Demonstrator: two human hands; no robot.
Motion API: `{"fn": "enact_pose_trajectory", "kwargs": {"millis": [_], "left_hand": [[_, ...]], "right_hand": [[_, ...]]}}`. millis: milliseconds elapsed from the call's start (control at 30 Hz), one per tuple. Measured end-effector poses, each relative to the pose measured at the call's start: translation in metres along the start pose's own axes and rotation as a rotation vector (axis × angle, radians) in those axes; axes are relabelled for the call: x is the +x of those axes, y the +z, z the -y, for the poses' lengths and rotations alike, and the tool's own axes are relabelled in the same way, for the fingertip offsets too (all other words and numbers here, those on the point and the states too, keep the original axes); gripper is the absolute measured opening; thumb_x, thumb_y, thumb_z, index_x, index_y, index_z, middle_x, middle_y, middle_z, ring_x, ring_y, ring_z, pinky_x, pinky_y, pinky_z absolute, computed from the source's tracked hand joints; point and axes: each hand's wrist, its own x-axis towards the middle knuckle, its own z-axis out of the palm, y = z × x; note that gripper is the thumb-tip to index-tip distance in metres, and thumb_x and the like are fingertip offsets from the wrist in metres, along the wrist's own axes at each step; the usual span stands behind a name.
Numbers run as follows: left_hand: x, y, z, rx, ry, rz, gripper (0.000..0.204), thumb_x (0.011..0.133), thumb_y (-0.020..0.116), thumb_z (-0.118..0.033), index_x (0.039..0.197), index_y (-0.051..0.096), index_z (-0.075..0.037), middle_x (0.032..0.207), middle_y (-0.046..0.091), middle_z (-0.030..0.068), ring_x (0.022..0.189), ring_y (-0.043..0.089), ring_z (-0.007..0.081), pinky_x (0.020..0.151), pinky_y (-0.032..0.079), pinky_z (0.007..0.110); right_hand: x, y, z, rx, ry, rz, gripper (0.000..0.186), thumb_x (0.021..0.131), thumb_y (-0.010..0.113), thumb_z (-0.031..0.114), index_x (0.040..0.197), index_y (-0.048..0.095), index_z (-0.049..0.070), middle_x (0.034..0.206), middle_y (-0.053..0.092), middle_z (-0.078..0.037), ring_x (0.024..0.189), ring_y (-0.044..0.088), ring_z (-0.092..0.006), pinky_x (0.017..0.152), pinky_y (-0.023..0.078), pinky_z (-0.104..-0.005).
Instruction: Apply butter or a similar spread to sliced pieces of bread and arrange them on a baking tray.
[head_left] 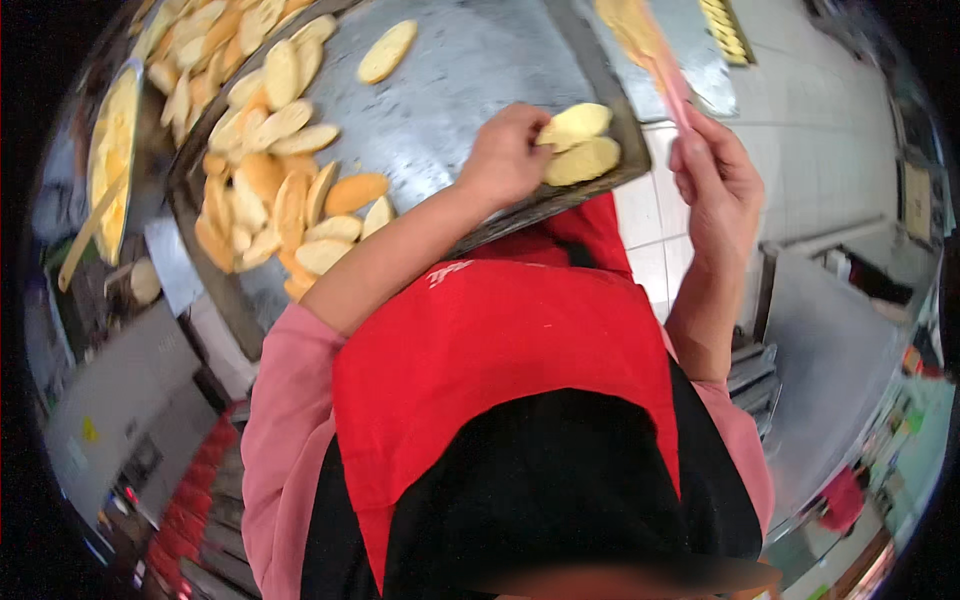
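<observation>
On a dark metal baking tray [470,60], my left hand [500,160] has its fingers curled at the left ends of two yellow-coated bread slices [582,160]; whether it grips one is unclear. My right hand [718,180] is closed round the handle of a pink spatula [668,85], its blade smeared with yellow spread and raised beyond the tray's right side. Many plain slices [285,210] lie piled on the tray's left, with a single slice [387,50] nearer the back.
A long container of yellow spread [112,160] with a wooden stick across it sits at far left. A smaller tray of pale pieces [725,30] is at top right, over white tiles. A grey translucent surface [830,360] stands at right; a small figure in pink [840,500] shows beyond.
</observation>
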Motion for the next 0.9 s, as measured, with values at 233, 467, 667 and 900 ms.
{"fn": "enact_pose_trajectory", "kwargs": {"millis": [233, 467, 667, 900], "left_hand": [[-0.033, -0.112, 0.007, 0.487, 0.098, 0.087, 0.03, 0.072, 0.063, -0.011, 0.101, 0.056, -0.006, 0.097, 0.056, 0.0115, 0.084, 0.055, 0.0298, 0.076, 0.046, 0.036], [-0.086, -0.173, 0.031, 0.807, 0.083, 0.015, 0.04, 0.066, 0.066, -0.008, 0.104, 0.054, -0.007, 0.102, 0.052, 0.0107, 0.098, 0.049, 0.0295, 0.082, 0.042, 0.037], [-0.1, -0.177, 0.047, 0.94, -0.015, -0.176, 0.03, 0.061, 0.065, -0.006, 0.089, 0.054, -0.005, 0.089, 0.051, 0.0102, 0.086, 0.049, 0.0303, 0.076, 0.043, 0.038], [-0.101, -0.178, 0.048, 0.84, 0.036, -0.229, 0.025, 0.061, 0.06, -0.001, 0.085, 0.054, -0.005, 0.084, 0.054, 0.0092, 0.08, 0.051, 0.0281, 0.072, 0.044, 0.037]], "right_hand": [[0.002, -0.003, -0.003, 0.032, -0.04, 0.039, 0.026, 0.088, 0.05, 0.006, 0.112, 0.055, -0.002, 0.07, 0.054, -0.003, 0.052, 0.038, -0.0024, 0.045, 0.027, -0.015], [0.026, 0.004, 0.013, 0.015, -0.064, 0.092, 0.023, 0.089, 0.05, 0.009, 0.108, 0.054, -0.004, 0.069, 0.053, -0.002, 0.052, 0.038, -0.0022, 0.044, 0.027, -0.0154], [0.083, 0.012, 0.055, -0.177, -0.326, -0.096, 0.02, 0.088, 0.051, 0.009, 0.104, 0.059, -0.001, 0.068, 0.054, -0.001, 0.054, 0.043, -0.004, 0.047, 0.033, -0.017], [0.213, 0.021, 0.117, -1.312, -0.546, -0.288, 0.022, 0.084, 0.046, 0.021, 0.096, 0.064, 0.017, 0.088, 0.063, -0.012, 0.081, 0.06, -0.0319, 0.067, 0.047, -0.0399]]}}
